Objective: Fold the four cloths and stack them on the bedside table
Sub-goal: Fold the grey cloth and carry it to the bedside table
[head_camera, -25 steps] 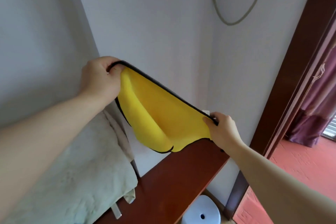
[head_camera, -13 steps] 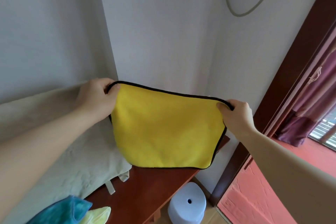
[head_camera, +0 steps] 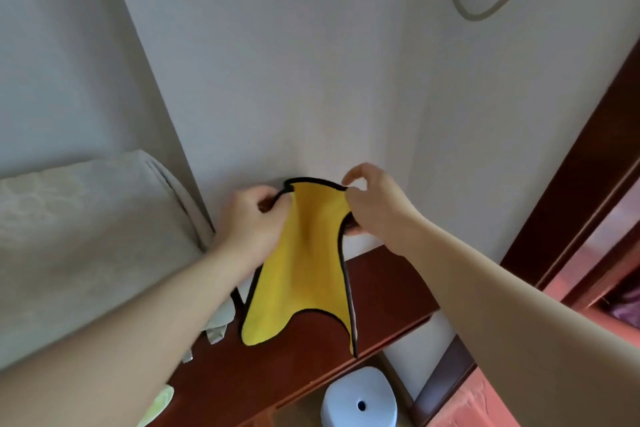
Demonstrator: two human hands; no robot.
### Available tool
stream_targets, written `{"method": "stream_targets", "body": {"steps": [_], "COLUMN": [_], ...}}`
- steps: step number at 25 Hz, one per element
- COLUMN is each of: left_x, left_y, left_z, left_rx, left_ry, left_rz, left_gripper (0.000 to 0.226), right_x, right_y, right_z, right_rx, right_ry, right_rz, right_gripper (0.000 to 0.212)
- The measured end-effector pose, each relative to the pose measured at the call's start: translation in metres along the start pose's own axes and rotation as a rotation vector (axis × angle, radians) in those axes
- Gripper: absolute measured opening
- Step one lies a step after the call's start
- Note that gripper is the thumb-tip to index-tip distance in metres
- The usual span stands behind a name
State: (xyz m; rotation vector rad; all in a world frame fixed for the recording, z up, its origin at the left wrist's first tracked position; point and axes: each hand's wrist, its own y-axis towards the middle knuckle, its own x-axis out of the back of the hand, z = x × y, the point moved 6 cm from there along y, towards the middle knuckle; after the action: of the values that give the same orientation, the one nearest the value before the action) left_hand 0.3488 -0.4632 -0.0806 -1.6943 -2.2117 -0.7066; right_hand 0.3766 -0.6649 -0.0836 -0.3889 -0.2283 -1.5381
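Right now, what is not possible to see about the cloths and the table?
Head view only:
- Pale green cloth: just a corner shows; the bottom edge and the left forearm hide the rest.
- Yellow cloth: its back layer is hidden by its front, between left hand and right hand.
- Bedside table: near end cut off by the bottom edge.

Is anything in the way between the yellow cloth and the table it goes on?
Nothing I can see. The left hand and right hand pinch the top of the yellow cloth, which hangs over bare wood of the bedside table. Bedding ties lie off to the left.
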Motion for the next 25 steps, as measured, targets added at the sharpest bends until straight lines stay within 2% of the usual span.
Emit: {"method": "stream_targets", "body": {"steps": [4,9,12,16,18,21,25], "left_x": [-0.032,-0.023,-0.026,-0.027,-0.024,-0.018,-0.003], "left_y": [-0.015,-0.011,-0.014,-0.012,-0.007,0.001,0.017], "left_z": [-0.019,-0.028,-0.037,-0.036,-0.034,-0.036,-0.047], "left_rx": [-0.058,-0.096,-0.106,-0.072,-0.052,-0.128,-0.349], "left_ry": [-0.128,-0.17,-0.205,-0.353,-0.399,-0.281,0.172], "left_rz": [0.053,-0.046,0.011,0.13,0.129,0.176,0.181], "left_gripper": [0.027,0.022,0.022,0.035,0.031,0.023,0.022], "right_x": [-0.023,-0.021,-0.019,-0.012,-0.009,-0.005,0.004], "right_y": [0.009,0.013,0.008,0.0,-0.003,-0.008,-0.016], "right_z": [0.012,0.023,0.027,0.035,0.038,0.043,0.051], "right_rx": [-0.005,-0.048,-0.061,0.018,0.099,0.241,0.359], "right_ry": [0.005,0.155,0.229,0.238,0.168,-0.106,-0.231], "right_rz": [0.109,0.218,0.296,0.325,0.322,0.218,0.099], "right_gripper": [0.03,0.021,0.028,0.017,0.023,0.035,0.034]}}
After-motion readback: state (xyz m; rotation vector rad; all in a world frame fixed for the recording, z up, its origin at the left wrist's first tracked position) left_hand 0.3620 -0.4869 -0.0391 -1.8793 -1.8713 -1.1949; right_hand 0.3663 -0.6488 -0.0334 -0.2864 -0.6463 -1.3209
